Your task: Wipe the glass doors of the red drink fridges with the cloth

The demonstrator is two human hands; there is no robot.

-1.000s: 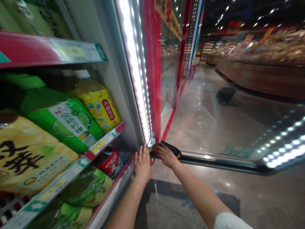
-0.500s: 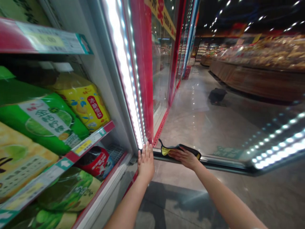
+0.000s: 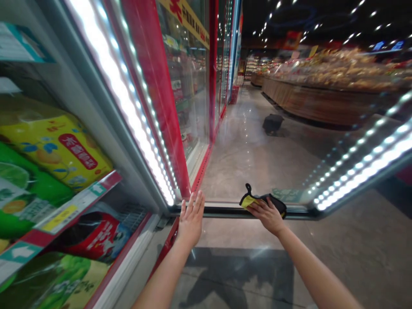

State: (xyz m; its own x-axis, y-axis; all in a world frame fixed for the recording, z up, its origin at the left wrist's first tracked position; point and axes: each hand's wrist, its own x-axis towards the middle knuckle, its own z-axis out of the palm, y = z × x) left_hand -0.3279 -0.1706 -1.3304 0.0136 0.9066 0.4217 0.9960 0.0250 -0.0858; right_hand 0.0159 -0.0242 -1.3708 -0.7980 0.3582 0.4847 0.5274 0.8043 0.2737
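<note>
An open glass cooler door spans the middle, with a dark bottom edge (image 3: 222, 212) and bright light strips at its sides. My left hand (image 3: 190, 221) lies against that edge near the left corner, fingers spread and holding nothing. Farther right, my right hand (image 3: 268, 216) presses a black and yellow cloth (image 3: 277, 205) on the same edge. The cloth's looped corner sticks up beyond the fingertips.
At the left, cooler shelves with a price rail (image 3: 64, 214) hold a yellow-labelled bottle (image 3: 61, 146) and other drinks. A dark object (image 3: 273, 123) sits on the floor beyond the glass, near a long wood-sided display (image 3: 309, 101).
The view has turned, and the shelves have shifted left in it. My right hand and the cloth have slid right along the edge, farther from my left hand. The left hand's fingers are more spread.
</note>
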